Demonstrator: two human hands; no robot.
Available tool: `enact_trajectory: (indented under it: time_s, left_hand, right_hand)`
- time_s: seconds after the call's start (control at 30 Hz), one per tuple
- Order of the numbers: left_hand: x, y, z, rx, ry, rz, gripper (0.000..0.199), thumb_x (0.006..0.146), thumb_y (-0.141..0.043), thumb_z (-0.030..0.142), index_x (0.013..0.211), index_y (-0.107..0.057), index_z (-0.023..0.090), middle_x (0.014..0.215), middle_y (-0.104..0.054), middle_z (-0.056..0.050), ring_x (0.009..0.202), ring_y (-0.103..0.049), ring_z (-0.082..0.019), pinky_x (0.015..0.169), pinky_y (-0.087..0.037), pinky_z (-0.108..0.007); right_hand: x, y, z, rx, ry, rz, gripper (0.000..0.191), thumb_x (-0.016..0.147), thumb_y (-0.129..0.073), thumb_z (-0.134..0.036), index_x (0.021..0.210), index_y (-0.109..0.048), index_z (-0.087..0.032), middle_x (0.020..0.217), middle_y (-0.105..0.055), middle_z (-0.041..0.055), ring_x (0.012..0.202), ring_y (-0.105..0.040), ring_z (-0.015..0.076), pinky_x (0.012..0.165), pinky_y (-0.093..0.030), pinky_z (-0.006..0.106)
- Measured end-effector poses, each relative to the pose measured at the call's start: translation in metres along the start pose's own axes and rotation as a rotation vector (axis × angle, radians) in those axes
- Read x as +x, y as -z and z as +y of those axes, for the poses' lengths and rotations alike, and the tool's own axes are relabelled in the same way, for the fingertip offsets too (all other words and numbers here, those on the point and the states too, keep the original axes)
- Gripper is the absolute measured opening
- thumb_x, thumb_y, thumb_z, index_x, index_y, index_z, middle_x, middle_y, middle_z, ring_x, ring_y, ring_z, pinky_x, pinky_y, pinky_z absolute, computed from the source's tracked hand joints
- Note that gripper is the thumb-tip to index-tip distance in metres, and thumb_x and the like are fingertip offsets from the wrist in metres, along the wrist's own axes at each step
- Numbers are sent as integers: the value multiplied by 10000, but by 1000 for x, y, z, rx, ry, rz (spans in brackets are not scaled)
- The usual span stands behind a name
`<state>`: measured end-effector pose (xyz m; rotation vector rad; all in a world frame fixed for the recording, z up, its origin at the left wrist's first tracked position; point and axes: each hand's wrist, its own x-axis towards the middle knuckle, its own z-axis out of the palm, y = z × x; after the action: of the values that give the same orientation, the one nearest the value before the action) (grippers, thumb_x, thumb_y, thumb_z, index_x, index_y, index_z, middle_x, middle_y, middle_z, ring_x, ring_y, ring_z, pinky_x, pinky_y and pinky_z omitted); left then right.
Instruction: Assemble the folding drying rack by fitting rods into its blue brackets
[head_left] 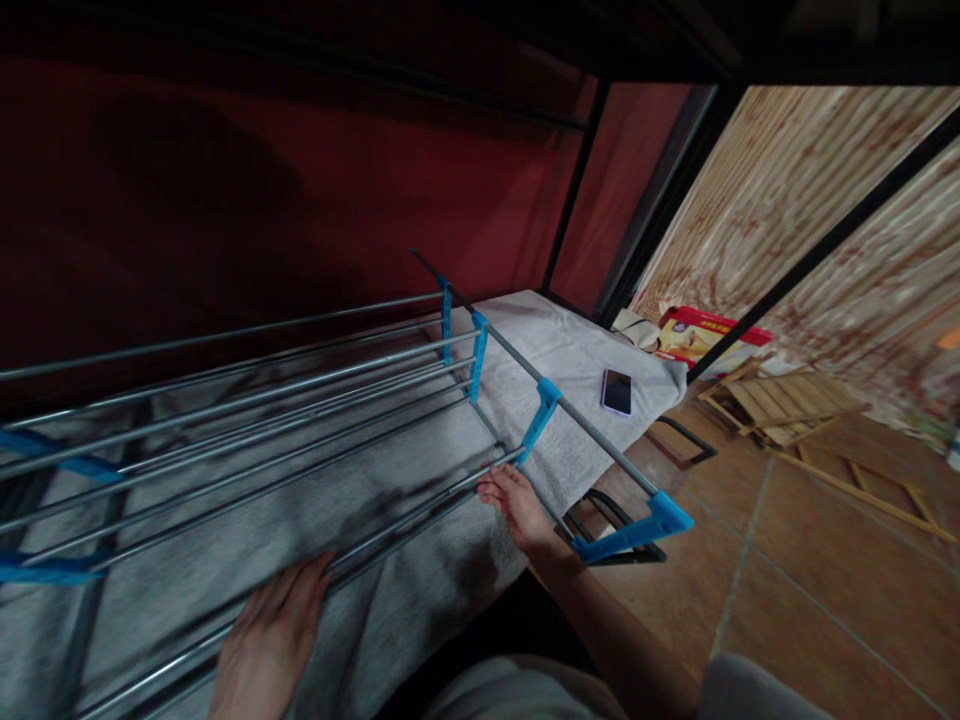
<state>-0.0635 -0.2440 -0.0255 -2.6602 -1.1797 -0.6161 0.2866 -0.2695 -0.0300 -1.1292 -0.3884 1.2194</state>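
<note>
A rack of grey metal tubes with blue plastic connectors lies across a grey cloth. My left hand is closed over the near metal tube at the bottom of the view; its thumb is hidden. Farther right along that tube, my right hand pinches it close to its end, just below a blue connector. One upright pole runs through the connectors on the right side. The nearest blue connector on this pole juts out past the cloth's edge, with no tube visible in it.
A phone lies on the cloth to the right of the rack. Black frame bars slant across the right side. On the tiled floor lie a wooden slatted piece and a red box. A red wall stands behind.
</note>
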Motion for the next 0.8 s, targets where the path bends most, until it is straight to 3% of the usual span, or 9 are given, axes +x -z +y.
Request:
enact_trajectory:
  time_s: [0.17,0.4,0.53,0.8]
  left_hand:
    - [8,3,10,-5,49,30,355,1023,-369,331,1207,-630,177,1031,-729,-77,897,-689,-241,834,-527,-379]
    - [11,17,36,-51,270,-165,369,967,-416,148,1251,-644,202,1132,-721,-73,1040,-663,-257,953,-509,-424]
    - [17,28,49,-114,374,-241,416,940,-426,82,1285,-618,214,1181,-688,-86,1092,-623,-251,1021,-477,-440]
    - [25,42,56,-150,401,-290,468,895,-461,23,1315,-573,198,1200,-655,-79,1113,-580,-250,1052,-441,-437]
  right_hand:
    - [-2,-3,-4,-1,-60,-15,349,718,-828,-482,849,-643,-217,841,-699,31,729,-663,179,686,-544,330]
    - [-10,-3,-3,-44,-130,-99,348,707,-857,-447,909,-689,-218,905,-747,33,800,-699,172,759,-566,311]
    - [-6,3,2,-80,-141,-72,370,664,-887,-435,918,-717,-227,871,-750,22,800,-713,175,764,-584,306]
    - [-1,11,2,-88,-148,-64,268,679,-874,-364,873,-734,-242,928,-757,15,839,-723,170,788,-599,298]
